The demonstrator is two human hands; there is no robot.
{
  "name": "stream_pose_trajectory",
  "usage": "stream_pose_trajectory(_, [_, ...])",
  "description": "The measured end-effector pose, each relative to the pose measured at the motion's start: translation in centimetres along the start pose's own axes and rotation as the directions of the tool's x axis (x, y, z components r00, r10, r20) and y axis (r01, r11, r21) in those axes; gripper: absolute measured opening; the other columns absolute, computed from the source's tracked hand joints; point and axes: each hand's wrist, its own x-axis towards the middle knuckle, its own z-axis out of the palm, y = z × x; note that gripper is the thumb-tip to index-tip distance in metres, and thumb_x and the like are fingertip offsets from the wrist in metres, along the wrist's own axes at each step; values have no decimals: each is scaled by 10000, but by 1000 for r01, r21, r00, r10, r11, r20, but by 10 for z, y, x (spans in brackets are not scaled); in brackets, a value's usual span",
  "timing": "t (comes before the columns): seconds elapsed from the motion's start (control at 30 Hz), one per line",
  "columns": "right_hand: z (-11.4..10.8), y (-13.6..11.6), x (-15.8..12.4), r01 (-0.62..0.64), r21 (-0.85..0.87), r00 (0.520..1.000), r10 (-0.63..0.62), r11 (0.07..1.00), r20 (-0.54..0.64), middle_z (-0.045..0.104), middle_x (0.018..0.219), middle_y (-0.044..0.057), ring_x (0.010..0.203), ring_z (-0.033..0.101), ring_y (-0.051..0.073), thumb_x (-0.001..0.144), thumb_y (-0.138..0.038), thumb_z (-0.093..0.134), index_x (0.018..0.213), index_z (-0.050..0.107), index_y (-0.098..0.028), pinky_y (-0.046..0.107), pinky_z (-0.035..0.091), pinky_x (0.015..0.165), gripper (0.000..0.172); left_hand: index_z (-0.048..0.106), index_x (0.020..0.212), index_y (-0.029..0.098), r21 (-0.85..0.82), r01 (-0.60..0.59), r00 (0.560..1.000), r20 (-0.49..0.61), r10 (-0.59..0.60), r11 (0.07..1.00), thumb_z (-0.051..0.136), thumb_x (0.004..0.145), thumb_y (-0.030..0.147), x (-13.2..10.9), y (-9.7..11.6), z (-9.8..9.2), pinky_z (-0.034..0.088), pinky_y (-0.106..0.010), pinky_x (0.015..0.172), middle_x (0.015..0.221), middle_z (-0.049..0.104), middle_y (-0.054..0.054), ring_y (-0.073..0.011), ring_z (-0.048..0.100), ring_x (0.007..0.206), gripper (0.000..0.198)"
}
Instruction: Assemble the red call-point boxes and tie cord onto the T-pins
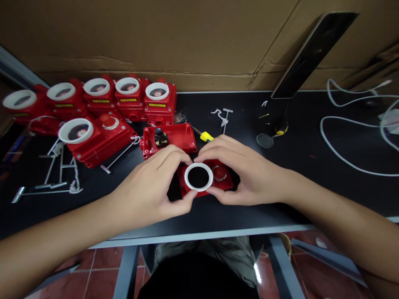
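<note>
Between my two hands is a white ring, its opening dark. My left hand pinches its left side with thumb and fingers. On the opposite side my right hand grips the rim the same way. Below the ring lies a red cover with a round red button; whether the ring touches it, I cannot tell. Just behind sits an open red box with a black switch part inside. A yellow-handled screwdriver lies close to my right fingers.
Several red boxes with white rings stand at the back left. Small metal hammers with cords lie at the left. A round glass disc, a white cable and a leaning dark panel are on the right.
</note>
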Motion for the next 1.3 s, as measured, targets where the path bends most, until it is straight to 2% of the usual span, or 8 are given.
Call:
stream_pose_trajectory(0.23, [0, 1, 1, 15, 4, 1000, -15, 1000, -4, 805, 1331, 131, 1213, 742, 232, 1061, -324, 820, 1434, 637, -201, 422, 612, 1090, 434, 622, 1272, 216, -7, -11, 999, -41, 11, 1000, 763, 1022, 304, 0, 2, 0, 655, -389, 928, 1231, 770, -93, -265, 790, 1078, 300])
stream_pose_trajectory(0.87, [1, 2, 0, 18, -12, 1000, -18, 1000, -4, 796, 1315, 133, 1206, 727, 218, 1065, -343, 827, 1434, 656, -169, 403, 612, 1085, 443, 625, 1285, 203, 31, -24, 1000, -11, 24, 999, 774, 1021, 302, 0, 0, 0, 643, -377, 944, 1232, 768, -89, -267, 793, 1095, 319])
stream_pose_trajectory(1.07, [2, 4, 1, 18, -15, 1000, -18, 1000, -11, 791, 1300, 131, 1176, 725, 224, 1090, -367, 795, 1400, 667, -183, 402, 620, 1047, 382, 631, 1244, 221, 10, 12, 1000, 19, -13, 1000, 808, 993, 316, 6, -1, -1, 628, -369, 907, 1188, 776, -60, -255, 795, 1023, 321])
stream_pose_trajectory(1.3, [3, 6, 2, -4, -10, 1000, 4, 1000, 0, 780, 1280, 132, 1160, 721, 252, 1067, -372, 806, 1338, 658, -212, 438, 621, 1033, 348, 642, 1191, 219, 45, 99, 989, 106, -104, 994, 782, 939, 363, 16, 6, -7, 613, -413, 848, 1163, 770, -78, -295, 785, 1008, 322])
